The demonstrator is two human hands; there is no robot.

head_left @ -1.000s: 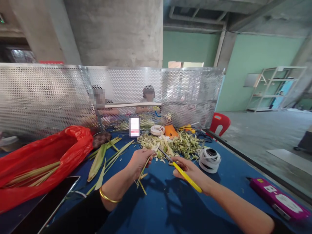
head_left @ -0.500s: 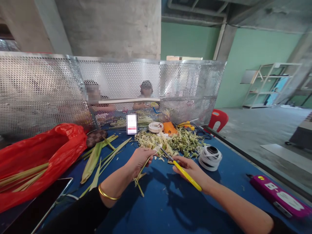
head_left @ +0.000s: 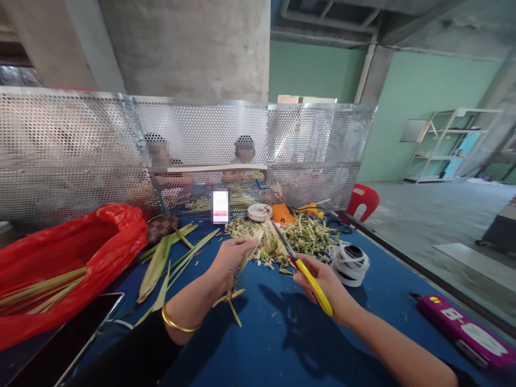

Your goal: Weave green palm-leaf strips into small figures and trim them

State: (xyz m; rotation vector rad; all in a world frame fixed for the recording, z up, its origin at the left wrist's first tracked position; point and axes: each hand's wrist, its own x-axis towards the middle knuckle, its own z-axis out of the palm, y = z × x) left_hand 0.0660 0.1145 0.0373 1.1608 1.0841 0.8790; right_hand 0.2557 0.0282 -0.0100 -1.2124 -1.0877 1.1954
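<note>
My left hand (head_left: pixel 230 263) is closed, thumb and fingers pinching a pale leaf strip (head_left: pixel 258 235) whose tip points up. Below that hand hangs a knotted or woven bit of leaf (head_left: pixel 230 295) with several loose ends. Yellow-handled scissors (head_left: pixel 313 286) are gripped in my right hand (head_left: pixel 318 274), their blades pointing up and left, a short way right of the strip and apart from it. Behind both hands lies a heap of green and pale leaf clippings (head_left: pixel 310 236). To the left, longer leaf strips (head_left: pixel 156 269) rest on the blue table (head_left: pixel 250 349).
A red plastic bag (head_left: pixel 121 231) with leaves and a dark tablet (head_left: pixel 80 344) are on the left. At right are a spool of white ribbon (head_left: pixel 350 269) and a purple device (head_left: pixel 463 330). A perforated metal screen (head_left: pixel 201 129) stands behind, with people beyond it.
The scissors have moved up and away from the leaf strip, which their blades were at before. My left hand still pinches the leaf. The whole view has shifted slightly.
</note>
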